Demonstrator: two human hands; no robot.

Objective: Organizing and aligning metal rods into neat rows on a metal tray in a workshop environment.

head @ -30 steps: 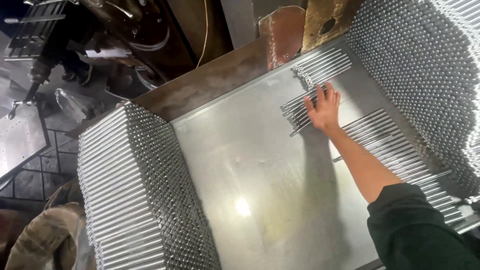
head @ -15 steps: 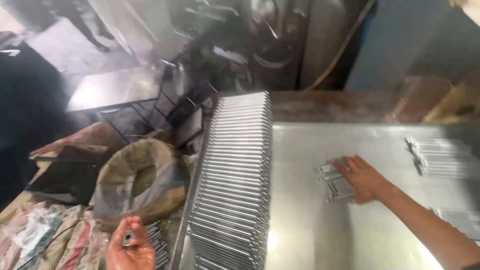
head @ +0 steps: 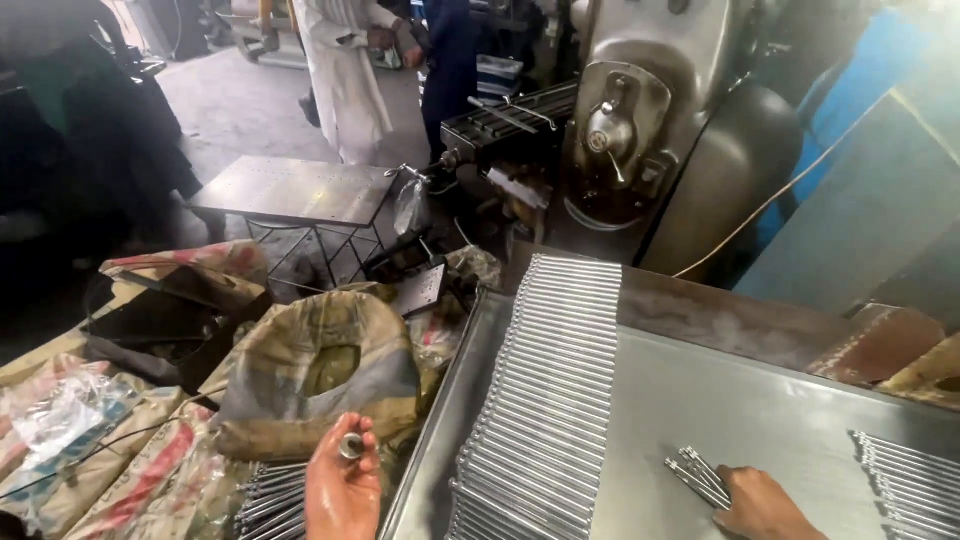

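My left hand (head: 343, 488) is at the bottom edge, fingers curled around a small round metal piece (head: 351, 445), above a bundle of thin rods (head: 268, 500) beside a tan sack (head: 318, 375). My right hand (head: 762, 505) rests flat on the steel table (head: 720, 415), its fingers on a few loose metal rods (head: 694, 475). A tall stack of shiny rods (head: 545, 400) lies along the table's left side. More rods (head: 905, 480) lie at the right edge.
A large grey machine (head: 640, 140) stands behind the table. A small metal table (head: 295, 190) stands on the floor to the left. People in a white garment (head: 345, 70) and dark clothes stand at the back. Printed sacks (head: 120, 450) lie lower left.
The view has swung left and up from the table to the machine and floor. My right hand slid toward me with a few rods. My left hand has come into view holding the round piece.
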